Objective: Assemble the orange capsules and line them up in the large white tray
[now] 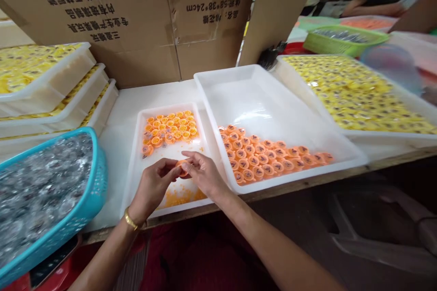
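Both hands meet over a small white tray (136, 163), pinching one round orange plastic cup (183, 168) between their fingertips. My left hand (155, 182) grips its left side, and my right hand (205, 175) presses on it from the right with the thumb. Part of the cup is hidden by the fingers. At the back of the tray stand rows of orange cups (174, 125) filled with small yellow-orange bits. Loose bits (179, 195) lie scattered near the tray's front. In a larger white tray (252, 100) to the right, orange cups with dark printed tops (262, 159) are packed toward the front.
A blue basket (99, 168) of clear plastic pieces stands at left. Behind it are stacked trays (78, 72) of yellow items. Another tray of yellow items (355, 91) sits at right, near a green basket (358, 45). A cardboard wall (143, 22) closes the back. A person's arm (375, 8) shows upper right.
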### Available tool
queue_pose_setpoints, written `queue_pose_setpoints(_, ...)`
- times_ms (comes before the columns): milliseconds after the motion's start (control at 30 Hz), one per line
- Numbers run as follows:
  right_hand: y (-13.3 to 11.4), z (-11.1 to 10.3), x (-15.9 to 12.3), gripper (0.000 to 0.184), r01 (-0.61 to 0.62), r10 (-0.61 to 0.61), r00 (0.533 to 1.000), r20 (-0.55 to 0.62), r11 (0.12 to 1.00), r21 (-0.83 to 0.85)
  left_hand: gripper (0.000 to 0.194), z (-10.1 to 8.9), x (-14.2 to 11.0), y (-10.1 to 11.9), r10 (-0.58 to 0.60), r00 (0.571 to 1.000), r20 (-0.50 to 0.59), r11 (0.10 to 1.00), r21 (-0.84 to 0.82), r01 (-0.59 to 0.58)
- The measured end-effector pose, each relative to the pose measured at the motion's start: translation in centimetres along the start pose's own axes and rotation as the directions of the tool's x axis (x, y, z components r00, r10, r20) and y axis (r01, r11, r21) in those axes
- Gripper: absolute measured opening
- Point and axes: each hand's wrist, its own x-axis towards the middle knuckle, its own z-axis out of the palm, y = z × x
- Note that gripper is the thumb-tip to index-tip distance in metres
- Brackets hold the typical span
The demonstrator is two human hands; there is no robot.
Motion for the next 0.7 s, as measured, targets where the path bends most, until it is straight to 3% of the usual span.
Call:
queue_pose_setpoints(200, 0.2, 0.3, -0.4, 0.033, -0.036, 0.033, 0.999, 0.028, 0.993, 0.111, 0.034, 0.1, -0.6, -0.1, 0.02, 1.0, -0.007, 0.996, 0.085, -0.019)
queue_pose_setpoints(300, -1.0, 0.3, -1.2, 0.033, -0.042, 0.041, 0.999, 0.02, 0.998, 0.047, 0.036, 0.6, -0.7, 0.1, -0.036, 0.999, 0.006, 0.999, -0.007, 0.036)
queue_pose_setpoints(367, -2.8, -1.0, -1.4, 0.035, -0.03, 0.031, 0.999, 0.023, 0.999, -0.031, 0.04, 0.7, -0.8, 0.5, -0.076, 0.997, 0.032, 0.988, -0.132, 0.079)
queue_pose_setpoints(433, -5.3, -3.8, -0.7, 0.034, 0.007, -0.012, 0.999, -0.032, 0.991, -0.136, 0.048, 0.7, -0.9, 0.8, -0.088, 0.995, 0.056, 0.962, -0.255, 0.1)
queue_pose_setpoints(500, -7.9, -8.0, 0.7, 0.026, 0.029, -0.105, 0.972, -0.211, 0.943, -0.333, 0.052, 0.5, -1.0, 0.8, -0.092, 0.994, 0.06, 0.947, -0.304, 0.106)
queue_pose_setpoints(567, -9.7, -12.7, 2.5, 0.023, -0.088, -0.189, 0.905, -0.381, 0.793, -0.603, 0.049, 0.3, -1.0, 0.4, -0.114, 0.992, 0.047, 0.952, -0.281, 0.122)
queue_pose_setpoints(633, -10.4, -16.7, 4.2, 0.02, -0.183, -0.193, 0.874, -0.445, 0.719, -0.671, 0.044, 0.1, -1.0, -0.4, -0.142, 0.989, 0.027, 0.957, -0.252, 0.144)
queue_pose_setpoints(700, -10.0, -19.3, 5.4, 0.013, -0.258, -0.159, 0.87, -0.467, 0.66, -0.705, 0.043, 0.0, -1.1, -1.2, -0.156, 0.987, 0.034, 0.956, -0.248, 0.16)
